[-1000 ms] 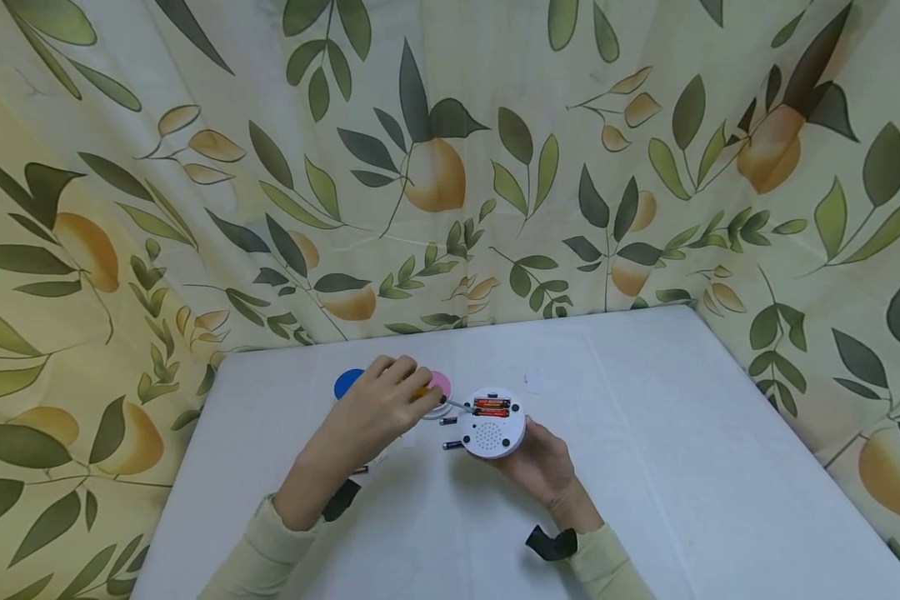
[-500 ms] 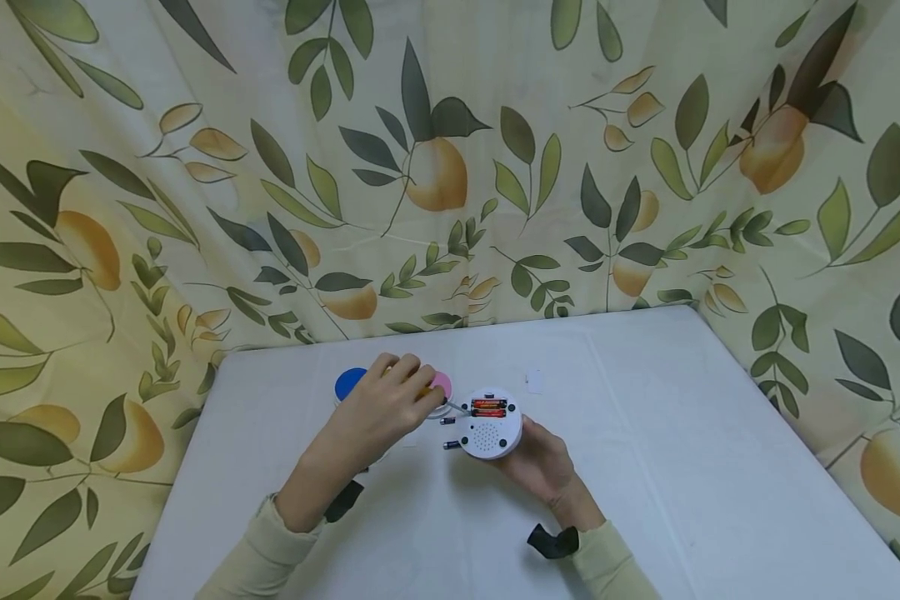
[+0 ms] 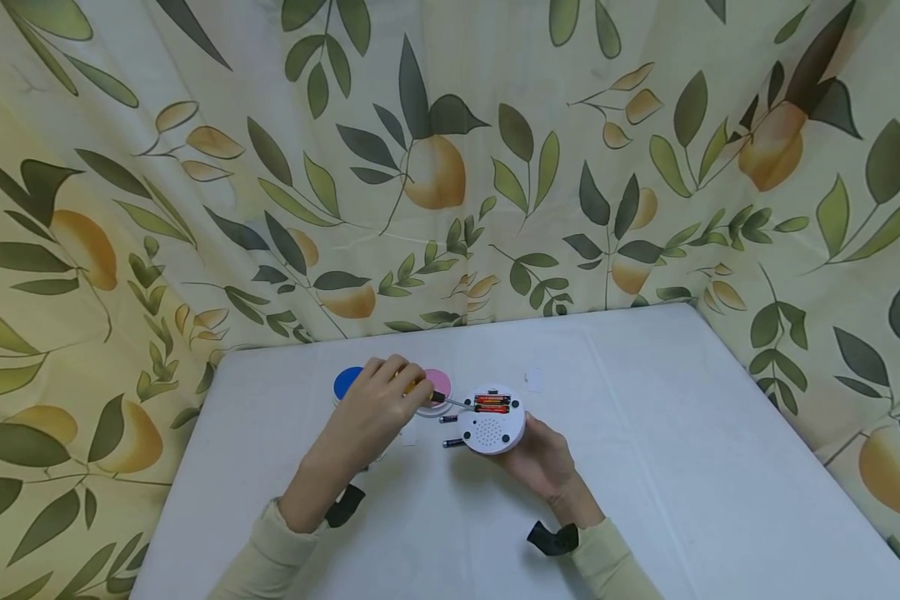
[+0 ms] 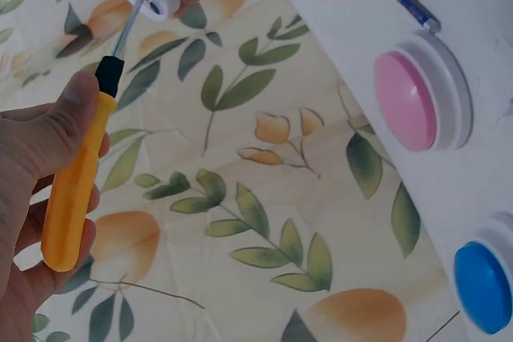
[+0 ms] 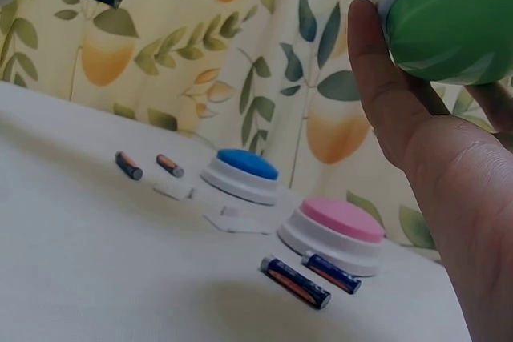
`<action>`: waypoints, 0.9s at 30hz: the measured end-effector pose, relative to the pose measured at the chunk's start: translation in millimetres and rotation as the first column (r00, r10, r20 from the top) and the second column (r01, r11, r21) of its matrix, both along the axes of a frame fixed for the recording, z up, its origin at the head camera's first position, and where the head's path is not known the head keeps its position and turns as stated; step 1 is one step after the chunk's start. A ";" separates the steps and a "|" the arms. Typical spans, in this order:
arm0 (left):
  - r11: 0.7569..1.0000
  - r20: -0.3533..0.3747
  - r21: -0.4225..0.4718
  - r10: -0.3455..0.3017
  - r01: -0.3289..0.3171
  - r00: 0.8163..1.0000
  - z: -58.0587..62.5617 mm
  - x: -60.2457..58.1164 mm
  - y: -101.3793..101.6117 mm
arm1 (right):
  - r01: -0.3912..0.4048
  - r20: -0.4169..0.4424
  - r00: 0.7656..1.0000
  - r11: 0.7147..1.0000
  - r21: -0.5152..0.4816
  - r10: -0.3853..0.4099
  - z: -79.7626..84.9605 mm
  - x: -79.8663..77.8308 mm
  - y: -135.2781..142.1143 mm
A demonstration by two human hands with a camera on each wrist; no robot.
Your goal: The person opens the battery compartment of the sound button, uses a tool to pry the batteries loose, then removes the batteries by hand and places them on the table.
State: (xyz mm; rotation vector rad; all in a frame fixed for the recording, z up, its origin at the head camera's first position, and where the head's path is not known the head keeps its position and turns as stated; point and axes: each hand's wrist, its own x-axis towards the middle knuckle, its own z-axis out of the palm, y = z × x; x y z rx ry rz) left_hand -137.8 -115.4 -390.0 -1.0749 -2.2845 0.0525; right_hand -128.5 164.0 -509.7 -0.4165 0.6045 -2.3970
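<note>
My left hand (image 3: 375, 408) grips a screwdriver (image 4: 74, 186) with a yellow handle, black collar and thin metal shaft. Its tip reaches the left end of the battery compartment in a round white push-button device (image 3: 487, 437). Two red-orange batteries (image 3: 492, 406) lie side by side in that compartment. My right hand (image 3: 543, 462) holds the device from beneath and the right, underside up, with speaker holes and dark round feet showing. In the right wrist view, its green dome (image 5: 457, 30) faces down, fingers and thumb around the rim.
On the white table stand a blue-topped button (image 5: 247, 164) and a pink-topped one (image 5: 343, 222). Two loose batteries (image 5: 295, 283) lie by the pink one, two more (image 5: 128, 166) farther left. Small white covers (image 5: 236, 223) lie between. A patterned curtain (image 3: 450, 167) hangs behind.
The device shifts slightly right and up, then holds near the compartment's left end with the screwdriver tip. My left fingers sit a little farther back, uncovering the black collar.
</note>
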 end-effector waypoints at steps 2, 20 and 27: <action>1.000 0.014 0.025 0.005 -0.005 1.000 -4.9 -0.4 0.0 | 0.001 -0.001 1.000 1.000 -0.012 -0.001 -1.4 -0.2 0.4; 0.919 0.200 0.392 -0.038 -0.045 0.979 -42.7 -3.3 -0.9 | -0.006 -0.031 1.000 0.990 -0.142 0.001 -8.3 -1.5 -2.9; 0.874 0.219 0.482 -0.060 -0.055 0.974 -50.8 -0.5 0.4 | -0.006 -0.032 0.999 0.979 -0.205 -0.001 -9.8 -0.8 -8.6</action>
